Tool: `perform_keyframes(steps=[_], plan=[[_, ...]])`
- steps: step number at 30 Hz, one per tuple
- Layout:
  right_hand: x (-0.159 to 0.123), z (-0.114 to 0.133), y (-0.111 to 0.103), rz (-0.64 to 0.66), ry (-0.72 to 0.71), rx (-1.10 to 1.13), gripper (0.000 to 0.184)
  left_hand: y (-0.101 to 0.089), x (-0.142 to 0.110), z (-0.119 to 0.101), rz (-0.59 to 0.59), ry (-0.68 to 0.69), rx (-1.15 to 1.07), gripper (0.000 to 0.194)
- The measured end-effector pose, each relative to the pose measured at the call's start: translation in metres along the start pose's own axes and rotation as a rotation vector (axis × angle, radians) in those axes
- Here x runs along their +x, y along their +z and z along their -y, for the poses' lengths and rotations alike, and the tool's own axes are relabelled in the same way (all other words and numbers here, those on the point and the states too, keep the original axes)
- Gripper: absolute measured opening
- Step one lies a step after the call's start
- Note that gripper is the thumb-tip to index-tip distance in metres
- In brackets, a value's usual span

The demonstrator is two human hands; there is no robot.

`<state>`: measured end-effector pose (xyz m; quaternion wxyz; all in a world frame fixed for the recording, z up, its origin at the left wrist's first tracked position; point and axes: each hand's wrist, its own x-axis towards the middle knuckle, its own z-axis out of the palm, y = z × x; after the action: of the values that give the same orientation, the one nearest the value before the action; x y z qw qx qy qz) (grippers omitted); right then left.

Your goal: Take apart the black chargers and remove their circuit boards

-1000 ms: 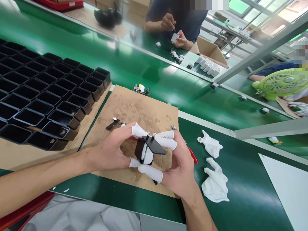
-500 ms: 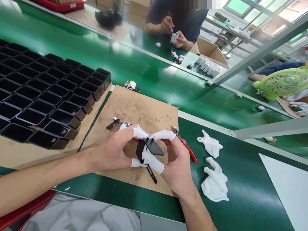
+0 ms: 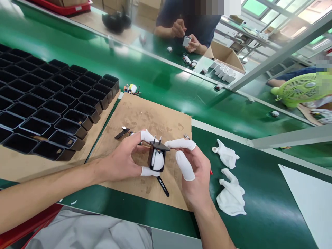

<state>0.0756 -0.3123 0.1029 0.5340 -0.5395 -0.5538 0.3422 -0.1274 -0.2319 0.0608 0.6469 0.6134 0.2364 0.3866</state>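
My left hand (image 3: 127, 155), in white finger cots, grips a small black plastic case (image 3: 149, 158) between thumb and fingers. White padded stuff (image 3: 157, 161) fills the case's open side. A black plug cover (image 3: 159, 146) with two metal prongs lies tilted across the top of the case. My right hand (image 3: 193, 169) is beside it; its index fingertip touches the cover's right edge, while the thumb stands apart. Below the case, a black tool handle (image 3: 164, 186) with white lettering lies on the cardboard sheet (image 3: 153, 103). Behind my left hand sits a black cover with wires (image 3: 121, 132).
Rows of black cases (image 3: 75, 88) stand at left. A circuit assembly (image 3: 131, 89) lies on the green conveyor (image 3: 160, 79). White gloves (image 3: 230, 197) rest at right; red-handled pliers (image 3: 211, 172) are mostly hidden behind my right hand. Across, a co-worker's hands (image 3: 190, 39) hold a white case.
My right thumb has come off the case and spread away. The cover has tilted flatter, showing the white filling. Parts on the conveyor have shifted left.
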Motion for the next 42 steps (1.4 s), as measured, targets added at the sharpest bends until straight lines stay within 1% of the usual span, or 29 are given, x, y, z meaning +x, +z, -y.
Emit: perform_keyframes(steps=[3, 6, 9, 12, 14, 15, 17, 19, 20, 21, 24, 27, 30, 33, 35, 37, 39, 40, 42], plan=[[-0.002, -0.003, 0.001, -0.032, -0.083, -0.059, 0.013, 0.0, 0.0, 0.002, -0.01, -0.006, 0.002, 0.057], [-0.004, -0.008, 0.0, -0.018, -0.159, -0.099, 0.021, 0.0, 0.001, 0.002, -0.013, 0.002, 0.02, 0.057], [-0.005, -0.01, 0.0, 0.016, -0.182, -0.13, 0.032, 0.0, 0.002, -0.001, -0.001, 0.018, 0.023, 0.052], [-0.005, -0.01, 0.001, 0.026, -0.194, -0.157, 0.034, 0.0, 0.003, -0.004, -0.019, 0.028, 0.038, 0.046], [-0.004, -0.01, 0.001, 0.013, -0.23, -0.184, 0.034, 0.0, 0.003, -0.005, -0.019, 0.033, 0.045, 0.044], [-0.004, -0.01, 0.001, -0.01, -0.28, -0.205, 0.034, -0.001, 0.003, -0.004, -0.015, 0.041, 0.045, 0.045], [-0.003, -0.009, 0.002, -0.063, -0.449, -0.275, 0.038, -0.001, 0.002, -0.002, -0.027, 0.067, 0.05, 0.05], [-0.003, -0.006, 0.003, -0.093, -0.625, -0.381, 0.047, -0.001, 0.001, -0.002, -0.085, 0.089, 0.087, 0.058], [-0.004, -0.004, 0.004, -0.091, -0.678, -0.436, 0.054, 0.0, 0.0, -0.003, -0.123, 0.093, 0.118, 0.06], [-0.006, -0.001, 0.006, -0.079, -0.699, -0.488, 0.061, 0.001, -0.001, -0.005, -0.159, 0.095, 0.148, 0.061], [-0.017, 0.011, 0.015, -0.065, -0.668, -0.607, 0.078, 0.006, -0.007, -0.017, -0.244, 0.117, 0.207, 0.055], [-0.034, 0.02, 0.029, -0.092, -0.668, -0.654, 0.089, 0.01, -0.02, -0.031, -0.311, 0.162, 0.229, 0.049], [-0.053, 0.02, 0.04, -0.096, -0.711, -0.635, 0.092, 0.012, -0.041, -0.04, -0.351, 0.141, 0.265, 0.049], [-0.072, 0.011, 0.055, -0.074, -0.701, -0.568, 0.094, 0.016, -0.068, -0.044, -0.416, 0.086, 0.293, 0.049], [-0.086, 0.0, 0.07, -0.112, -0.686, -0.533, 0.09, 0.021, -0.085, -0.045, -0.476, 0.036, 0.315, 0.047], [-0.101, -0.015, 0.087, -0.206, -0.658, -0.479, 0.079, 0.026, -0.101, -0.046, -0.515, -0.02, 0.323, 0.046], [-0.115, -0.03, 0.103, -0.301, -0.593, -0.423, 0.067, 0.029, -0.115, -0.045, -0.537, -0.054, 0.333, 0.045], [-0.121, -0.036, 0.109, -0.347, -0.538, -0.373, 0.064, 0.03, -0.121, -0.042, -0.548, -0.053, 0.338, 0.048], [-0.128, -0.044, 0.116, -0.419, -0.425, -0.18, 0.063, 0.03, -0.133, -0.035, -0.558, -0.026, 0.319, 0.058]])
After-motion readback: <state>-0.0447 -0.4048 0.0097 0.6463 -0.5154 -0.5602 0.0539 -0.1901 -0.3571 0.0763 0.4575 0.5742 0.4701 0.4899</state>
